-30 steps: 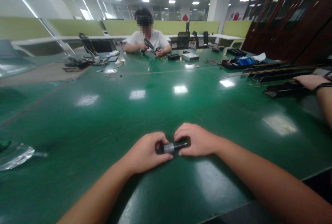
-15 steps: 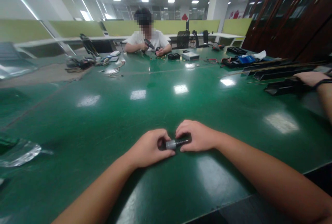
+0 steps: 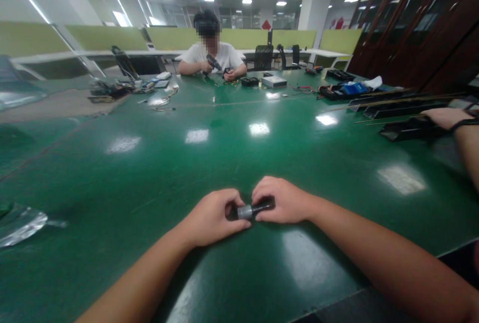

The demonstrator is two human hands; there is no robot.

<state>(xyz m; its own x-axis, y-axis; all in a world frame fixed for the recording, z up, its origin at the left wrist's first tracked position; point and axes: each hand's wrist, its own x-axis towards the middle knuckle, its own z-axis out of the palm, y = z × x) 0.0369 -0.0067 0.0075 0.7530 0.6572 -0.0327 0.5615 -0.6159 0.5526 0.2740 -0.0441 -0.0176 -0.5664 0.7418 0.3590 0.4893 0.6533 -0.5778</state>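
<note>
A short black cylindrical object with a grey band (image 3: 245,211) lies crosswise low over the near part of the green table (image 3: 209,163). Its exact kind is not clear. Around the thicker left end curl the thumb and fingers of my left hand (image 3: 215,217). The slimmer dark right end is between the thumb and fingers of my right hand (image 3: 282,200). Both hands rest close to the tabletop, with a small gap between their fingertips. My palms hide part of each end.
Across the table a person (image 3: 213,58) holds a dark power drill (image 3: 214,62). Another person's hand (image 3: 445,117) rests on black channel pieces (image 3: 404,128) at right. A crumpled clear plastic bag (image 3: 22,225) lies at left. A tool tray (image 3: 348,89) and grey box (image 3: 274,81) stand farther back.
The view has shifted slightly. Both hands keep nearly the same pose around the black cylindrical object, which shows little change.
</note>
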